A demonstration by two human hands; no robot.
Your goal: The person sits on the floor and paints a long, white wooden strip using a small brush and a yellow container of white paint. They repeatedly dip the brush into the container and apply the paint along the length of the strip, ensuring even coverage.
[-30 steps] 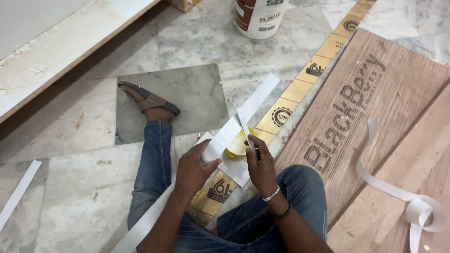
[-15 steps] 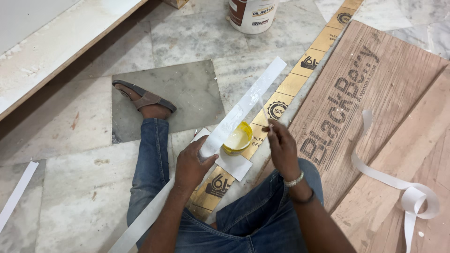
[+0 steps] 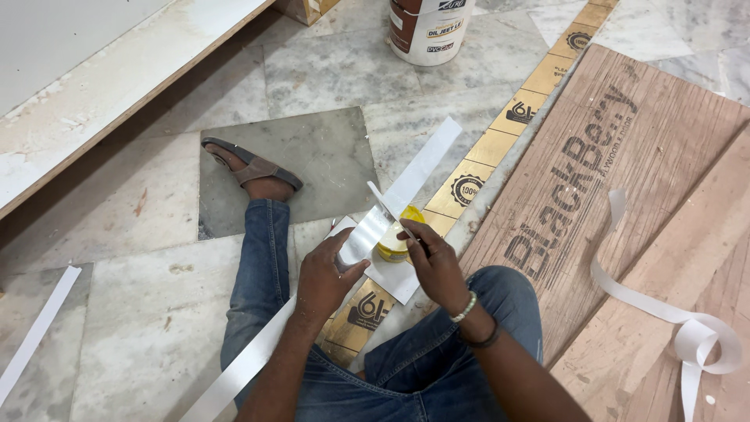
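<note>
1. Two bare hands at work low in the centre of the frame, above a lap in blue jeans (image 3: 437, 359).
2. Left hand (image 3: 324, 270): fingers curled and closed on the long white strip (image 3: 391, 207), thumb on top, pinching it where it crosses the lap.
3. Right hand (image 3: 437, 262): fingers closed around a thin blade-like tool (image 3: 387, 207), tip aimed up and left across the strip; exact grip on the handle hidden by the knuckles.
4. White strip: running diagonally from the lower left of the frame, through the left hand, up toward centre right; upper end lying flat on the marble floor (image 3: 141, 211).
5. Just beneath the right hand's fingertips, a small yellow container (image 3: 394, 242), open, resting on a white sheet (image 3: 394, 281).
6. Handling, as a judgement: strip likely light, thin and springy, bending easily along its length yet holding flat across its width; smooth face probably slippery. Best held by a pinch across the width near the worked spot, as now, not at the far ends, which would flop.
7. Under the sheet, a long gold-coloured printed band (image 3: 500, 129) leading to the upper right.
8. Right of that, large plywood boards (image 3: 625, 180), with a second loose white strip (image 3: 687, 328) curling on them at lower right.
9. Upper centre: a white and brown bucket (image 3: 430, 27). Left of centre: a foot in a brown sandal (image 3: 250, 168) on a grey tile (image 3: 328, 148).
10. Far left lower edge: one more short white strip (image 3: 35, 336) on the floor.
</note>
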